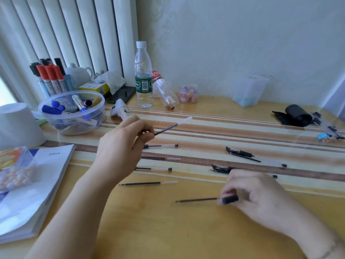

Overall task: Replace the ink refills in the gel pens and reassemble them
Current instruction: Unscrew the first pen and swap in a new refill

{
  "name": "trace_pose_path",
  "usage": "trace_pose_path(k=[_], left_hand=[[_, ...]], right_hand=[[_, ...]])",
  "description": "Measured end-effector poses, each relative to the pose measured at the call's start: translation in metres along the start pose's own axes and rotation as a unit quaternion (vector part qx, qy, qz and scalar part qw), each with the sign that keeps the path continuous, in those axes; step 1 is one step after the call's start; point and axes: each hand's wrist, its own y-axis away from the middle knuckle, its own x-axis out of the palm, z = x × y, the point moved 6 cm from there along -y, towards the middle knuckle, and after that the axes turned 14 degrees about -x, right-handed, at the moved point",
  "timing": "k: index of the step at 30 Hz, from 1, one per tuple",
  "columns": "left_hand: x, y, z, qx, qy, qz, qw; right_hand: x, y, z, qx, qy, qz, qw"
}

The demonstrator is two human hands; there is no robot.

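Observation:
My left hand (123, 146) is raised over the desk and pinches a thin ink refill (171, 126) that points up and to the right. My right hand (255, 195) rests low on the desk and grips a black pen grip section (230, 199) with a dark refill (196, 200) sticking out to the left. Several loose refills and clear barrels lie between my hands, among them a refill (147, 183) and a barrel (160, 146). Two capped black gel pens (240, 152) (222, 168) lie to the right.
A clear tub of markers (72, 111), a marker holder (50, 79), a water bottle (143, 75) and a crushed bottle (165, 94) stand at the back. A stack of booklets (28, 191) lies left. A black pouch (296, 115) and bundled pens (328, 128) sit far right.

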Motion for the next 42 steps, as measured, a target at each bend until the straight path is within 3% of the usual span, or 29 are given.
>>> trace_pose_path(k=[4,8,13,18,42], left_hand=[[0.021,0.013,-0.02,0.05,0.022,0.069,0.996],[0.044,0.024,-0.026,0.062,-0.01,0.146,0.987],[0.061,0.026,-0.02,0.036,-0.04,0.198,0.979],[0.063,0.027,-0.021,0.027,-0.029,0.205,0.978],[0.063,0.03,-0.024,0.038,-0.051,0.218,0.974]], right_hand=[[0.009,-0.001,0.004,-0.029,0.062,0.022,0.997],[0.004,0.001,0.0,-0.008,0.016,0.034,0.999],[-0.019,0.006,-0.017,0.039,-0.117,-0.091,0.988],[-0.021,0.008,-0.026,0.079,-0.108,-0.142,0.981],[-0.014,0.005,-0.02,0.038,-0.094,-0.128,0.987]])
